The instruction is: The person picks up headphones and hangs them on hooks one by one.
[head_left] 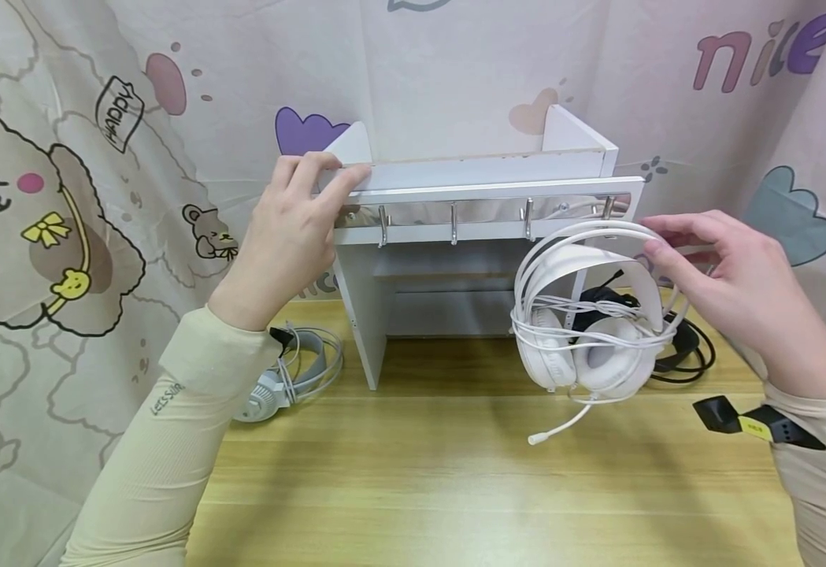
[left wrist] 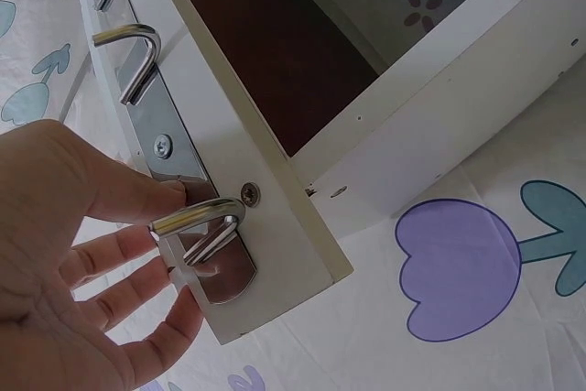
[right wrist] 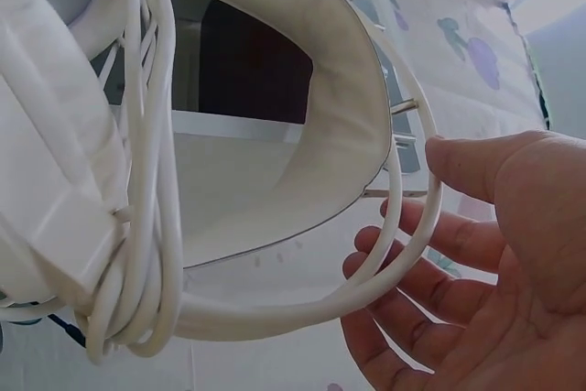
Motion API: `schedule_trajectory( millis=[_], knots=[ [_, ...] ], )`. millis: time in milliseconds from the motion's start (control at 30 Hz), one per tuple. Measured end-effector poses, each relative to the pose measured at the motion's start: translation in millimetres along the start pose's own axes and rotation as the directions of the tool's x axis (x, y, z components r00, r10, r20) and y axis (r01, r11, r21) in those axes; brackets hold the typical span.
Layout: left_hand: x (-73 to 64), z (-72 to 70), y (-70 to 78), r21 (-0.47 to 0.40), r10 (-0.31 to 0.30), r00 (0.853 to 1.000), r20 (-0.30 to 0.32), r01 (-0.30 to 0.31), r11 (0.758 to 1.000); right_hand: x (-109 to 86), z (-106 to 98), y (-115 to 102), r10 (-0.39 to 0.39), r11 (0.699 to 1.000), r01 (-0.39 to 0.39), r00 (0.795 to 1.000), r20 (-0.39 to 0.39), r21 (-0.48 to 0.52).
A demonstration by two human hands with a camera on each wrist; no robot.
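My right hand (head_left: 731, 276) pinches the outer headband of a white headset (head_left: 614, 366) between thumb and fingers, at its right side. The headset has its cable wound round it and its microphone points down. Its headband top is beside the rightmost hook (head_left: 607, 207); whether the hook bears it I cannot tell. My left hand (head_left: 292, 224) grips the left end of the white shelf's hook rail (head_left: 487, 189). In the left wrist view, the thumb (left wrist: 146, 191) presses on the metal plate beside an end hook (left wrist: 197, 217).
A grey-white headset (head_left: 264, 398) lies on the wooden table (head_left: 455, 472), left of the shelf. Black headphones (head_left: 685, 342) with a cable lie behind the white headset, at the right. Printed curtains (head_left: 448, 79) surround the table at the back and sides.
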State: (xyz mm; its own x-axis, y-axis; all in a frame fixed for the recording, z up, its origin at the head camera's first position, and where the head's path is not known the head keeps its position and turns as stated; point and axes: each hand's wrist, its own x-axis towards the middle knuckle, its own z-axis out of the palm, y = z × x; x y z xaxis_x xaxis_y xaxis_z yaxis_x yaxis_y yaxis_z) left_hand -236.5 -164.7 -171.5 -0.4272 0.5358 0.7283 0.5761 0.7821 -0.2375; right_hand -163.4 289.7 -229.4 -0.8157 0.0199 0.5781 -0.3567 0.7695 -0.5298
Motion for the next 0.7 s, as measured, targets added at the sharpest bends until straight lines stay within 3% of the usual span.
schedule_trajectory(
  millis=[500, 700],
  knots=[
    [-0.2, 0.5, -0.1, 0.002, -0.004, 1.000, -0.005, 0.004, 1.000, -5.6, -5, 14, 0.024, 0.999, -0.024, 1.000, -0.013, -0.033],
    [-0.6, -0.1, 0.7, -0.003, -0.003, 1.000, -0.012, 0.003, 1.000, -5.2, -8, 29, -0.007, 1.000, 0.007, 0.999, -0.033, 0.007]
  ],
)
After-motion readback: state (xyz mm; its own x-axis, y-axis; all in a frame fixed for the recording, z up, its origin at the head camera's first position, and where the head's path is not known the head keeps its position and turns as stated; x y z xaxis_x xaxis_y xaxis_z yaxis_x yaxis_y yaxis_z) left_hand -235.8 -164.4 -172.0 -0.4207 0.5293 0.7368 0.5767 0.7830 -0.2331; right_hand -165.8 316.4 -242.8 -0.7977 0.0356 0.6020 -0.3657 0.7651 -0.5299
